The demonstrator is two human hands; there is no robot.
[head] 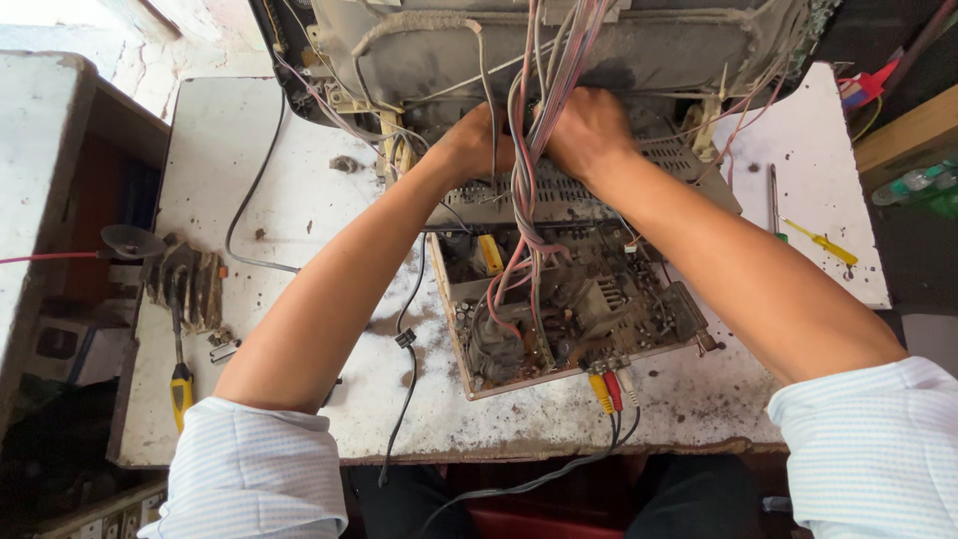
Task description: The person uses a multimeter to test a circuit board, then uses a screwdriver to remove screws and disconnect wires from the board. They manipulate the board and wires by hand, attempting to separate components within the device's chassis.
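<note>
An opened old television set (559,50) lies on a stained white workbench (249,170), its dusty tube at the far side. Its circuit board (579,309) is pulled out toward me, covered in grimy parts. A bundle of coloured wires (534,130) runs from the board up into the set. Both hands reach deep behind the tube on either side of that bundle. My left hand (469,140) is curled at the left of the wires. My right hand (589,130) is closed at their right. What the fingers grip is hidden by wires and casing.
A yellow-handled screwdriver (180,379) and a dusty transformer-like part (190,284) lie at the left. Another yellow screwdriver (823,243) and a thin metal tool (772,195) lie at the right. Black cables (407,359) trail over the front edge. Yellow, red and white plugs (611,387) sit in the board.
</note>
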